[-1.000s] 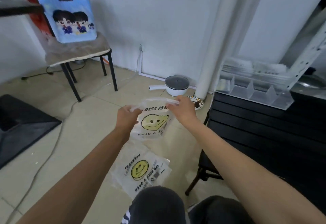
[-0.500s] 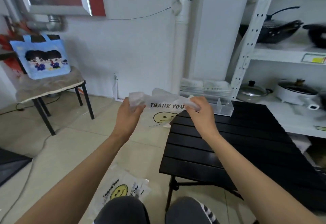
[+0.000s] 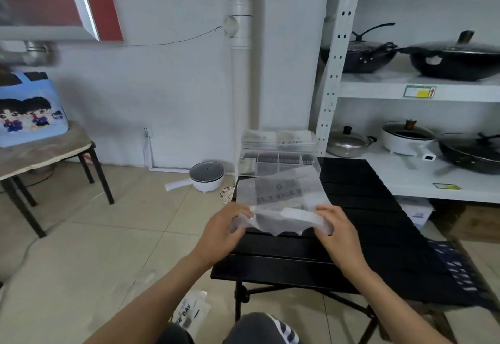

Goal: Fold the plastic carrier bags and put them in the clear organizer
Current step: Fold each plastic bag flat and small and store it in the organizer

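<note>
A translucent plastic carrier bag [image 3: 281, 192] lies spread print-side down over the near left part of the black slatted table [image 3: 351, 235]. My left hand [image 3: 224, 230] pinches its left handle end at the table's left edge. My right hand [image 3: 335, 227] grips the right handle end. The clear organizer [image 3: 278, 159] stands at the table's far left corner, right behind the bag, with folded bags on its top tier. Another smiley carrier bag [image 3: 189, 314] lies on the floor by my knees.
A white metal shelf [image 3: 405, 91] with black pans and pots stands to the right of the table. A white lidded pot [image 3: 207, 177] and a small dish sit on the floor by the wall pipe. A chair with a blue tote bag [image 3: 29, 116] is at left.
Both hands carried the bag from above the floor over to the table and laid it down flat, printed side down. The view swung right and up toward the shelf.
</note>
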`<state>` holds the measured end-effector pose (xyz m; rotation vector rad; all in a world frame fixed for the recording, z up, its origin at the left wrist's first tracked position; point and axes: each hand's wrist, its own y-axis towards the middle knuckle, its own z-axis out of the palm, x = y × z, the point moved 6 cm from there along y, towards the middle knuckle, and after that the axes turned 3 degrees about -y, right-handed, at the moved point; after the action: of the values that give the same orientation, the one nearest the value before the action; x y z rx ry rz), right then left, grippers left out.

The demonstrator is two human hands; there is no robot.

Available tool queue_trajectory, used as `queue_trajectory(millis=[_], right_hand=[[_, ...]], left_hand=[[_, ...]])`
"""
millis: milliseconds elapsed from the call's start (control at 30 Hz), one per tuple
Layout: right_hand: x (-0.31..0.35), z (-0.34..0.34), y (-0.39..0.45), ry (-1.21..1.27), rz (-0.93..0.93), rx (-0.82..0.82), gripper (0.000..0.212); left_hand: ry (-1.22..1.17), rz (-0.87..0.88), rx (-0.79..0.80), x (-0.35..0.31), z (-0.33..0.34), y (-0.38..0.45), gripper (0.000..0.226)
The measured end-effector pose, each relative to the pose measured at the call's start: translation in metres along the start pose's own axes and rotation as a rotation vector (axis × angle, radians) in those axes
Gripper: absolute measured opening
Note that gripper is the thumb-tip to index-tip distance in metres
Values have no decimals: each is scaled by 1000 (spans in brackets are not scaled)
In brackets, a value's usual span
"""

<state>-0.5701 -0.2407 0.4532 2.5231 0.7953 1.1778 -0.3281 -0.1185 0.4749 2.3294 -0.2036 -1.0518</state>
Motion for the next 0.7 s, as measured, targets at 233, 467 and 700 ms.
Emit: queue_trajectory(millis=[233, 467, 700], right_hand=[[-36, 15, -12, -442, 44, 209, 42], [-38, 22, -4, -645, 73, 435, 60], [-33, 7, -12, -424, 2, 495, 106]], left_hand=[[83, -150, 121, 29, 30, -8, 20], [555, -189, 406, 28, 39, -12, 63], [51, -371, 240, 33, 23, -2, 40]])
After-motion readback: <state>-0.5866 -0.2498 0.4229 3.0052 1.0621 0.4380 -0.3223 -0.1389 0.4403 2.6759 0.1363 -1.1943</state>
